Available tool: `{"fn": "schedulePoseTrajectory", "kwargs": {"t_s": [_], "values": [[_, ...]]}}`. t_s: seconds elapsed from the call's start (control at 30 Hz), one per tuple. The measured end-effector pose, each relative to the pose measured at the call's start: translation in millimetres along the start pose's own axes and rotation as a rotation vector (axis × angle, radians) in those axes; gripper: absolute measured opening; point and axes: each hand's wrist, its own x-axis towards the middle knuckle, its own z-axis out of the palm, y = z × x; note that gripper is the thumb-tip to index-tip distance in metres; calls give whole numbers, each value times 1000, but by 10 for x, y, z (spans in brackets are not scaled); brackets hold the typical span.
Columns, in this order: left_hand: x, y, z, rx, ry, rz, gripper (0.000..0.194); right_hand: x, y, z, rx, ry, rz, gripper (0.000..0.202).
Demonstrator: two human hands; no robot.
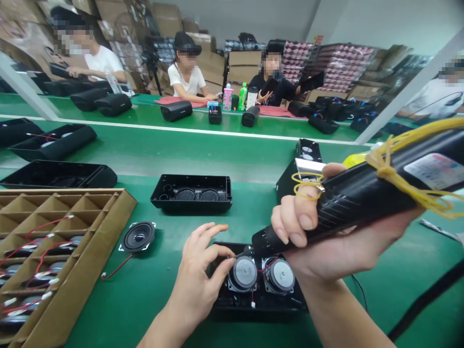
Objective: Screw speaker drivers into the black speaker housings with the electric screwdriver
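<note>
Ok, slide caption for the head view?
Right hand holds a black power screwdriver near a speaker in a black housing, left hand by the tip.

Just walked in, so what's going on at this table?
The person's right hand grips a power screwdriver, angled down into an open speaker case. The left hand has thumb and forefinger near the screwdriver's tip; whether they pinch anything is unclear. Two speaker drivers sit in the case, and a loose one lies beside a cardboard tray.
</note>
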Motion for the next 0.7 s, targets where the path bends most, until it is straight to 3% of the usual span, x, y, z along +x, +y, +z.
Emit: {"fn": "schedulePoseTrajectory", "kwargs": {"t_s": [0.23, 0.43, 0.7], "values": [[-44, -3, -5, 106, -20, 105, 14, -56, 99, -8, 57, -117, 24, 60], [-29, 26, -13, 104, -55, 82, 14, -84, 4, 15, 24, -72, 163, 47], [-20, 10, -23, 90, -76, 100, 14, -107, 91, 8, -23, -81, 125, 53]]}}
